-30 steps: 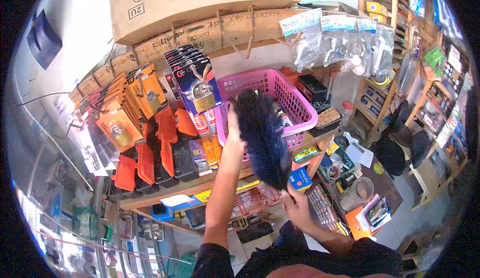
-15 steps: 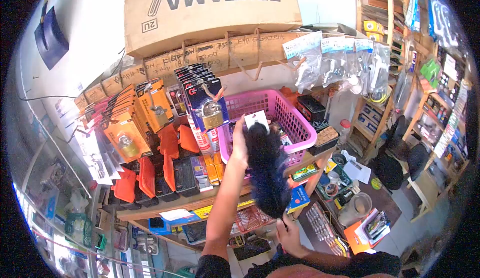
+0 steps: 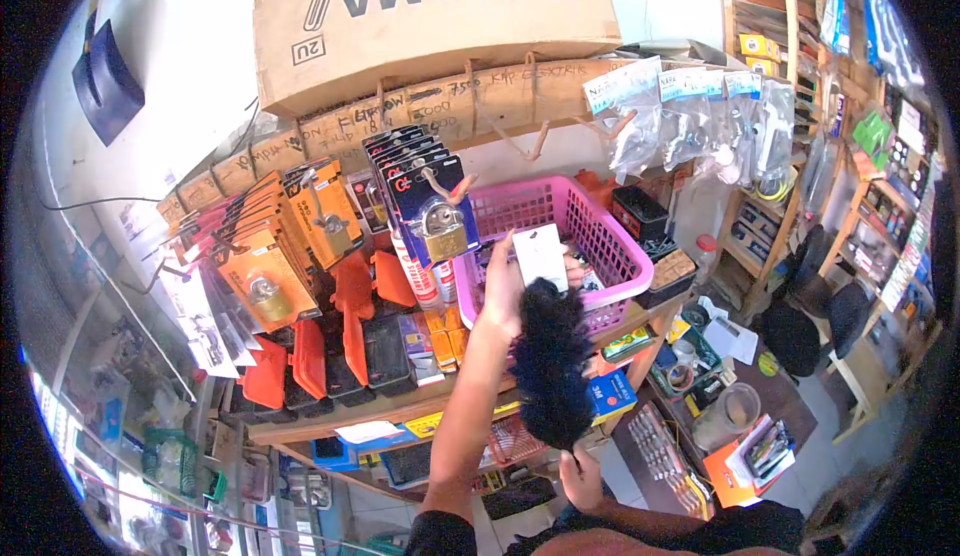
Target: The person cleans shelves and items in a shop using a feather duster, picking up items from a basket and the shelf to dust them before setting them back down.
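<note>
A long black fluffy thing, like a duster (image 3: 552, 371), hangs below a white card (image 3: 540, 256) with a small hole near its top. My left hand (image 3: 507, 291) is closed around the card and the top of the duster, with fingertips showing at the card's right edge. My right hand (image 3: 582, 481) is closed at the lower end of the duster, its thumb up; the fluff partly covers what its fingers grip. Right behind the card stands a pink plastic basket (image 3: 630, 246) with small packaged items inside.
Carded padlocks (image 3: 440, 221) hang on hooks left of the basket. Open orange-lidded cases (image 3: 310, 356) stand on the wooden shelf below. Plastic packets (image 3: 685, 121) hang at right. A cardboard box (image 3: 440, 46) sits above. Low at right, a table holds a clear plastic tub (image 3: 735, 411).
The white card has turned to face me more and shows larger. The duster now hangs straighter, its fluff more visible. The whole view has shifted slightly.
</note>
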`<act>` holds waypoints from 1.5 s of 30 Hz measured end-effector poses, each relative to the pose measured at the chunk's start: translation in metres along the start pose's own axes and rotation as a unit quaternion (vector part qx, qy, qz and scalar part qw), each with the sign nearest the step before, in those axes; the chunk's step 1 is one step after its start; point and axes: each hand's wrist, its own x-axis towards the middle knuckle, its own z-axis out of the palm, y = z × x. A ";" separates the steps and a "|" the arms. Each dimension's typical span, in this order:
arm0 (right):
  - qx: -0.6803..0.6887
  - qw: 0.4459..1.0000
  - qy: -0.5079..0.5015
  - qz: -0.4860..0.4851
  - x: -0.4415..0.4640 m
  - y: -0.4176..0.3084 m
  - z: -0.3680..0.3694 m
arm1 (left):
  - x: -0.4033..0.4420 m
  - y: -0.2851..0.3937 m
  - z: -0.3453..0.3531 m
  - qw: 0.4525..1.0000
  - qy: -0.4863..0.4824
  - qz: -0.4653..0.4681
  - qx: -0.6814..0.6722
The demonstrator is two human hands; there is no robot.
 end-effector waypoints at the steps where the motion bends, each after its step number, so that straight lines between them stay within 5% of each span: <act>1: -0.007 1.000 -0.001 0.000 0.000 0.007 -0.004 | 0.002 -0.002 -0.002 0.999 0.001 0.008 0.036; 4: -0.080 0.996 0.026 -0.015 0.012 0.000 -0.012 | 0.004 -0.001 -0.006 1.000 -0.012 -0.020 0.003; 7: 0.015 1.000 0.009 0.004 0.049 -0.051 -0.015 | -0.006 0.000 0.018 0.992 0.122 -0.015 -0.030; 8: 0.017 1.000 -0.001 -0.008 0.060 -0.060 -0.015 | 0.006 -0.008 -0.006 0.997 0.055 0.003 -0.045; 13: 0.039 0.999 0.022 0.023 0.079 -0.045 0.009 | -0.002 -0.003 0.006 0.995 0.045 -0.009 -0.092; 20: 0.015 0.999 -0.013 0.032 0.045 0.036 0.012 | -0.001 -0.003 0.006 0.998 0.056 -0.016 0.012; 24: 0.096 0.991 -0.012 0.087 0.058 -0.005 0.007 | -0.001 -0.005 0.003 0.999 0.040 -0.004 -0.037; 26: 0.096 0.992 -0.020 0.077 0.076 -0.036 0.004 | -0.007 -0.005 0.012 0.993 0.109 0.007 -0.054; 29: 0.047 0.999 0.000 0.014 0.100 0.003 0.000 | -0.004 -0.006 0.004 0.996 0.051 0.025 -0.072; 31: 0.152 0.986 -0.014 0.063 0.097 -0.020 0.006 | -0.002 -0.008 0.000 0.994 0.045 0.029 -0.100; 34: 0.115 0.989 -0.048 0.081 0.074 0.014 0.008 | -0.008 -0.001 0.008 0.993 0.081 -0.037 -0.072; 36: -0.050 0.997 -0.050 -0.015 0.058 0.039 0.010 | 0.004 -0.006 -0.006 0.999 0.001 -0.012 -0.045; 38: 0.143 0.979 -0.088 0.114 0.038 0.018 0.011 | 0.004 -0.007 -0.006 1.000 0.011 0.003 -0.007; 42: 0.164 0.971 -0.079 0.153 0.055 -0.016 0.007 | 0.003 -0.008 -0.004 0.997 0.078 0.017 0.007; 45: 0.102 0.992 -0.073 0.034 0.084 -0.024 0.001 | 0.004 -0.010 0.001 0.993 0.048 0.012 -0.108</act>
